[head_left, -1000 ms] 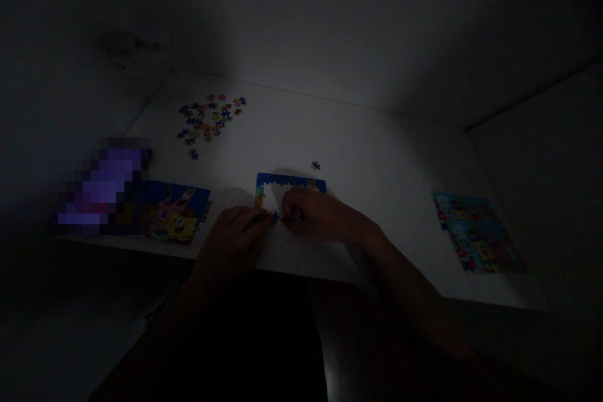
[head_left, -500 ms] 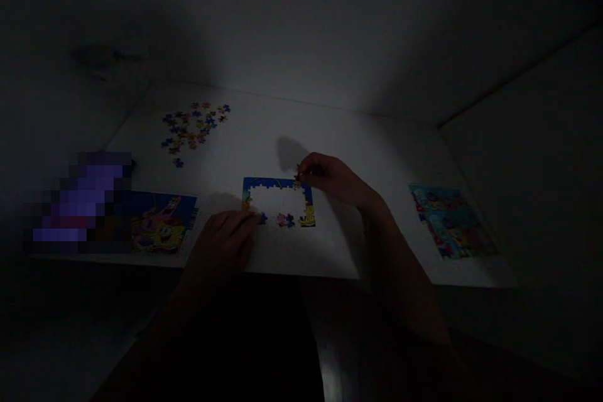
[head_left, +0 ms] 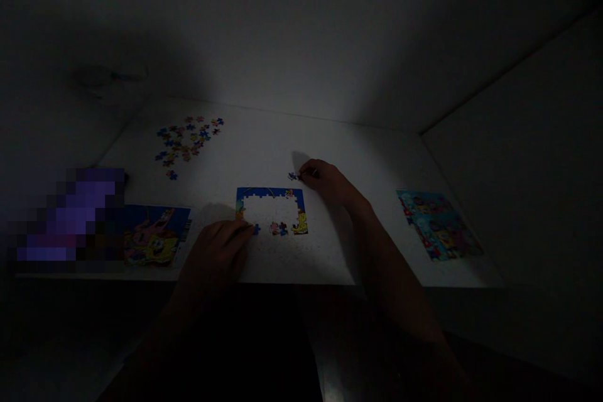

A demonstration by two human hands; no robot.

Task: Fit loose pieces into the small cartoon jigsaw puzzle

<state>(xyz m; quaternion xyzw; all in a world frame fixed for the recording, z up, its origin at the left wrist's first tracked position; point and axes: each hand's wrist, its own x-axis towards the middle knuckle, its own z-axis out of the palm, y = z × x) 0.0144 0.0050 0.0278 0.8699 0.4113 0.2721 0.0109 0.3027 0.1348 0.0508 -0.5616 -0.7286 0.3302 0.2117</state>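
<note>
One hand point(head_left: 220, 245) at puzzle border point(head_left: 271, 193), roomy tabletop point(head_left: 358, 154)

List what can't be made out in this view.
Head view:
Near left corner of the blue rectangular puzzle border: left hand covers it.
Whether the right hand grips the small blue jigsaw piece: too dark.
Pictures on scattered multicoloured jigsaw pieces: too small.
Details of purple elongated object: pixelated.

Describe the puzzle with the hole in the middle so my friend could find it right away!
On the pale table, look at the edge nearest the person. There, the left hand lies over the near left corner of the puzzle border. Unlike the filled-in teal picture to its right, this blue-topped rectangle has a bare middle and gaps along its near side.
</note>
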